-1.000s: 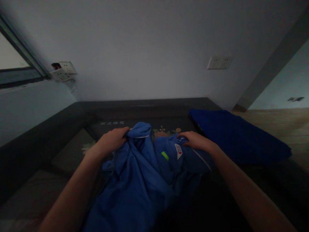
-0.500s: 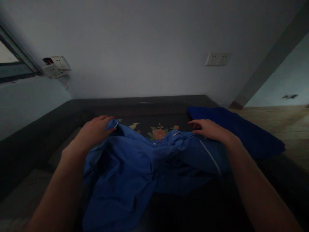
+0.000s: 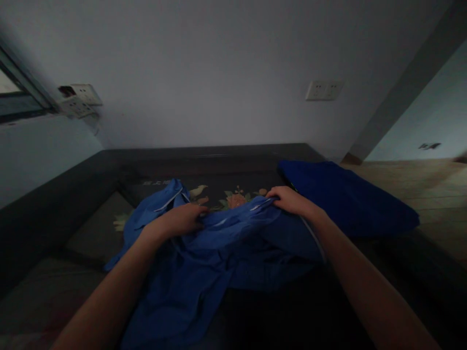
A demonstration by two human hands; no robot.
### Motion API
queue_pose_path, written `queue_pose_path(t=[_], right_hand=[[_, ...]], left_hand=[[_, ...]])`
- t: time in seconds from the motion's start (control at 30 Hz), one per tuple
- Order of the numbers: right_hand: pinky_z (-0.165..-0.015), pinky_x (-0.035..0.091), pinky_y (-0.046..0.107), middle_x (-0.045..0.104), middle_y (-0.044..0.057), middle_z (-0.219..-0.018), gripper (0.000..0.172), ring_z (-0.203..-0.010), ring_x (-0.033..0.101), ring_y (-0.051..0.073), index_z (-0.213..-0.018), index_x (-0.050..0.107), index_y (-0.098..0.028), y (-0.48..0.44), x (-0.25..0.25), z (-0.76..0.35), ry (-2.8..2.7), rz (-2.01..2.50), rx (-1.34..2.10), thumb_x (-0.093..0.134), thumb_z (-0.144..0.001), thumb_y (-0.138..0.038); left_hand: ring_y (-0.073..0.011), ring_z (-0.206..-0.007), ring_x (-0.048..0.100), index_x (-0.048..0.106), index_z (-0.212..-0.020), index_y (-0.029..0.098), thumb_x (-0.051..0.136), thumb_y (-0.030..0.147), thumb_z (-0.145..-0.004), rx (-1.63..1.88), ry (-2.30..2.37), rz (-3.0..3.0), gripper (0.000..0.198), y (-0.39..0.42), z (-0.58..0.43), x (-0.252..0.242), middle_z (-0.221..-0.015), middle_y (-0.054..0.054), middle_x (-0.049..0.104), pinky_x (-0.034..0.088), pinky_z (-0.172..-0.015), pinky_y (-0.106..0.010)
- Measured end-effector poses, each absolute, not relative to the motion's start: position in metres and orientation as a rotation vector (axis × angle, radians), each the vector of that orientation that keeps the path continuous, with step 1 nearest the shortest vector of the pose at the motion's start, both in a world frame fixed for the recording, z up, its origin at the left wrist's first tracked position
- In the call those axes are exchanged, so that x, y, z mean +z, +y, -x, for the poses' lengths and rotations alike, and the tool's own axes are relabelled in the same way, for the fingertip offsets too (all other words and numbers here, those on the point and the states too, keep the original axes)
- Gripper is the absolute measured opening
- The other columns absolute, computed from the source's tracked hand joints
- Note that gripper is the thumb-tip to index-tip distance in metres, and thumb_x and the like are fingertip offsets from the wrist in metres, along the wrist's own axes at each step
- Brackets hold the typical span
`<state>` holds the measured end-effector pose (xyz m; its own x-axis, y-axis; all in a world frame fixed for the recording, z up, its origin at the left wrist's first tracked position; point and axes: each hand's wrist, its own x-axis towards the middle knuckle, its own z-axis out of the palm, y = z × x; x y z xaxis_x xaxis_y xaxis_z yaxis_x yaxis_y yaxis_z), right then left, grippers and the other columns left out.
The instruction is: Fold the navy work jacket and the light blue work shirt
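A crumpled blue jacket (image 3: 204, 262) with thin white piping lies spread over a dark table (image 3: 109, 167) that has a flower picture on its top. My left hand (image 3: 182, 218) rests on the jacket near its middle, fingers closed on a fold of the cloth. At the jacket's far right edge, my right hand (image 3: 290, 200) pinches the fabric. One sleeve or flap (image 3: 160, 204) lies out to the far left, beyond my left hand.
A folded dark blue garment (image 3: 343, 197) lies on the table's right end, just beyond my right hand. A white wall stands behind the table, with a socket plate (image 3: 323, 90) on it and a socket block (image 3: 78, 99) by the window at left. Wooden floor shows at right.
My left hand let go of the far-left part of the jacket and moved right to its middle. My right hand shifted slightly left and took hold of the edge; the cloth lies flatter.
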<state>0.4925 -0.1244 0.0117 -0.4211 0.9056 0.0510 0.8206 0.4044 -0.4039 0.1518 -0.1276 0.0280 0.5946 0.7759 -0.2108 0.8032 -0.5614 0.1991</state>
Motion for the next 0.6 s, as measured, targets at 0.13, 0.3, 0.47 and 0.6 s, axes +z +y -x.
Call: queue_pose_path(t=[0.13, 0.3, 0.47, 0.6], right_hand=[[-0.083, 0.044, 0.033, 0.067, 0.006, -0.089, 0.018, -0.089, 0.061, 0.022, -0.082, 0.067, -0.018, -0.128, 0.036, -0.504, -2.211, 1.441, 0.323, 0.054, -0.071, -0.012], [-0.073, 0.044, 0.030, 0.063, 0.002, -0.084, 0.012, -0.081, 0.059, 0.020, -0.086, 0.058, -0.019, -0.139, 0.057, -0.511, -2.002, 1.387, 0.366, 0.052, -0.075, -0.022], [-0.079, 0.046, 0.033, 0.065, 0.004, -0.096, 0.034, -0.088, 0.060, 0.023, -0.099, 0.057, -0.019, -0.147, 0.065, -0.516, -2.024, 1.449, 0.498, 0.063, -0.067, -0.029], [-0.089, 0.045, 0.037, 0.065, 0.005, -0.108, 0.041, -0.099, 0.060, 0.026, -0.106, 0.062, -0.021, -0.154, 0.072, -0.522, -2.191, 1.538, 0.716, 0.064, -0.067, -0.034]], left_hand=[[-0.0249, -0.097, 0.063, 0.064, -0.107, 0.020, 0.045, 0.036, -0.090, 0.134, 1.587, -2.639, 0.031, -0.121, -0.147, 0.048, -0.108, -0.009, 0.066, 0.047, -0.088, -0.037], [-0.0234, -0.099, 0.060, 0.062, -0.100, 0.019, 0.036, 0.038, -0.093, 0.725, 1.720, -2.649, 0.033, -0.125, -0.149, 0.071, -0.105, -0.008, 0.064, 0.045, -0.088, -0.033], [-0.0200, -0.087, 0.062, 0.058, -0.092, 0.020, 0.031, 0.038, -0.094, 0.760, 1.642, -2.557, 0.033, -0.123, -0.146, 0.071, -0.091, -0.005, 0.066, 0.045, -0.081, -0.028], [-0.0196, -0.083, 0.060, 0.057, -0.087, 0.018, 0.031, 0.037, -0.093, 0.758, 1.563, -2.552, 0.033, -0.116, -0.142, 0.068, -0.086, -0.006, 0.064, 0.045, -0.079, -0.028]])
